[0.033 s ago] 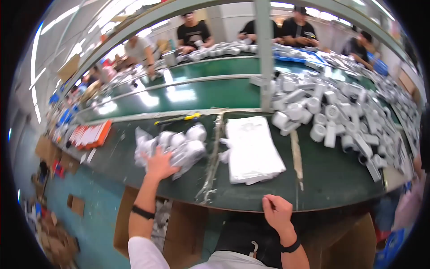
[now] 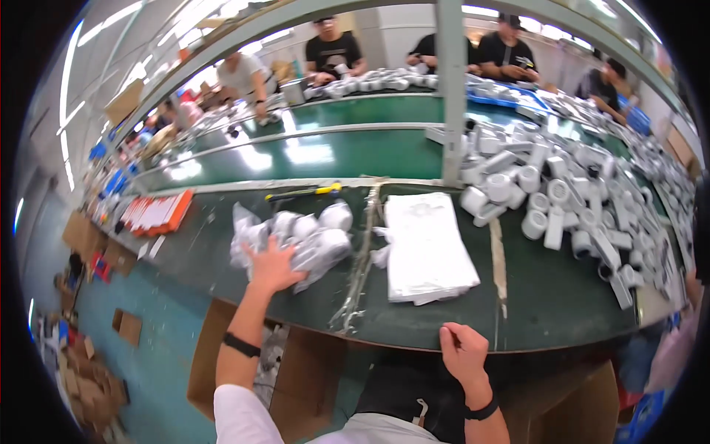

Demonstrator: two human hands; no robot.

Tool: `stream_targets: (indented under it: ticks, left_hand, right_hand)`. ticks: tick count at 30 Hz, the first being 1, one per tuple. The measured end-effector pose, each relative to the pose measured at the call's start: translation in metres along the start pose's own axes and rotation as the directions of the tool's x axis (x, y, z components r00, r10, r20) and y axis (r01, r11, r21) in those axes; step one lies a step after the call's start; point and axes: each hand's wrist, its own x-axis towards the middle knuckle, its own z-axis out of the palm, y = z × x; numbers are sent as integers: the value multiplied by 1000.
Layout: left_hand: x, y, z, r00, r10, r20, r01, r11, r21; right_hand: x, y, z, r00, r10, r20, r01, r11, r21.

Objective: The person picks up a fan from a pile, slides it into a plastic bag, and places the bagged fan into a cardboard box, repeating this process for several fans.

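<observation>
My left hand (image 2: 272,268) lies with fingers spread on a clear plastic bag (image 2: 322,259) at the left of the dark green bench. Several white rounded parts (image 2: 336,216) show through the bag. Just over the bench's front edge hovers my right hand (image 2: 466,351), its fingers curled in and nothing visible in them. Beyond it is a stack of white flat bags or sheets (image 2: 429,251), slightly turned. A yellow and black slim tool (image 2: 305,193), perhaps a cutter, lies behind the plastic bag.
White and grey plastic shower-head-like parts (image 2: 562,192) are heaped on the right. An orange-edged pile (image 2: 157,212) sits far left. A metal post (image 2: 452,96) rises behind the stack. Open cardboard boxes (image 2: 307,381) stand below the bench. Across the green conveyor (image 2: 355,152), several people work.
The view has shifted slightly, so the scene sits a little farther right. Both hands keep about the same places and poses.
</observation>
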Motion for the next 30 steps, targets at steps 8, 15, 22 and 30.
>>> stream_targets:
  ticks: [8, 15, 22, 30]
  left_hand:
    - [-16, 7, 3, 996, -67, -55, 67, 998, 8]
    - [-4, 10, 8, 992, -97, 79, 115, 957, -266]
    - [4, 18, 23, 996, -85, -27, 73, 949, -307]
    - [4, 22, 32, 982, -127, -141, 66, 925, -373]
  right_hand:
    - [-4, -3, 7, 998, -2, 56, -1, 998, 56]
    - [-3, 1, 5, 999, 3, 53, -6, 999, 52]
    - [-2, -3, 6, 999, 23, 32, -25, 998, 54]
    - [-4, 0, 6, 999, 8, 32, -10, 999, 53]
